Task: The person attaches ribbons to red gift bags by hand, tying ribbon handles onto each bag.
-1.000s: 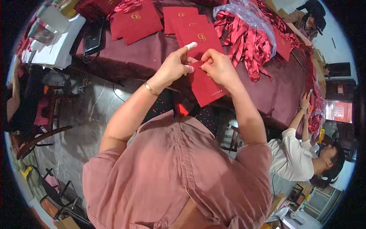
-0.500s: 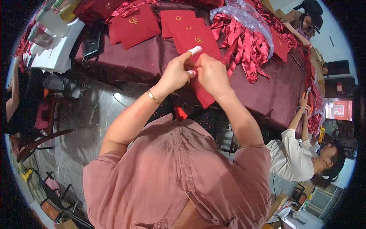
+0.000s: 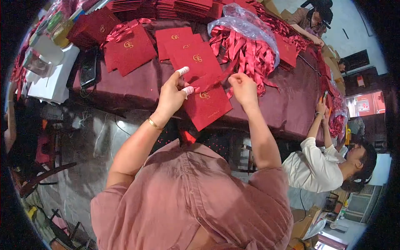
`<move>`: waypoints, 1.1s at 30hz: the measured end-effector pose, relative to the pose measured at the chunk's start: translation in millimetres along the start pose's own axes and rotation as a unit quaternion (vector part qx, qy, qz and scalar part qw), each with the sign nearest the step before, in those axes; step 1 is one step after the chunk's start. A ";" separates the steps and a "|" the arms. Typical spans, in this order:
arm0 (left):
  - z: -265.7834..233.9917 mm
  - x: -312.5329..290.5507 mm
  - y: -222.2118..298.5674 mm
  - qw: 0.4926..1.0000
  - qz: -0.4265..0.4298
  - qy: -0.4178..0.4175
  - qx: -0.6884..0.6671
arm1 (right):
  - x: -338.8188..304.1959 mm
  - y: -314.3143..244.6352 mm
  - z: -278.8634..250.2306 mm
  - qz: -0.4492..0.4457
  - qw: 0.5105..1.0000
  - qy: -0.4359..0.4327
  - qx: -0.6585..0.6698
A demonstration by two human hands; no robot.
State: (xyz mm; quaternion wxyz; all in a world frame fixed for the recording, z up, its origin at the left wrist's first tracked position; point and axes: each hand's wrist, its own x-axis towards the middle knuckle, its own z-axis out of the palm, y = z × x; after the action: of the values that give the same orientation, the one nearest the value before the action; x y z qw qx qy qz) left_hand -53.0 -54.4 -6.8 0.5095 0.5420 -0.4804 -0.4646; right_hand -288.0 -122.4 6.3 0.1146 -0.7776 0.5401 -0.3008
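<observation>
My left hand (image 3: 171,95) is closed at the upper left edge of a red envelope-like card (image 3: 210,111) with gold lettering. White covers wrap two of its fingertips, and one covered finger points up. A red ribbon (image 3: 216,79) stretches from near those fingertips across to my right hand (image 3: 245,88), whose thumb and fingers pinch its end. The card is tilted, its lower corner past the table's front edge. Behind it lie more red cards (image 3: 196,62), overlapping. Where the ribbon meets the card is partly hidden by my left fingers.
A clear plastic bag (image 3: 246,27) spills red ribbons beyond my right hand. More red cards (image 3: 129,50) and a black phone (image 3: 88,68) lie left on the maroon tablecloth (image 3: 283,100). Stacked red cards (image 3: 183,6) line the back. A person in white (image 3: 316,164) works at the right.
My hands have moved apart, the right one drawing the ribbon out sideways. The card has turned to show its front. The whole view has shifted slightly.
</observation>
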 end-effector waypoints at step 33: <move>-11.6 20.8 -2.2 0.960 0.169 0.056 0.215 | -0.2 -8.2 -2.8 0.134 0.912 -0.054 0.384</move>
State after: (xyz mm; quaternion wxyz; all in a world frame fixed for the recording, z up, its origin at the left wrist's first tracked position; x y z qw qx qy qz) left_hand -39.2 -73.8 -8.7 0.4781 0.5748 -0.6244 -0.2260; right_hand -283.4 -118.6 12.6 0.4732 -0.6087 0.4749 -0.4243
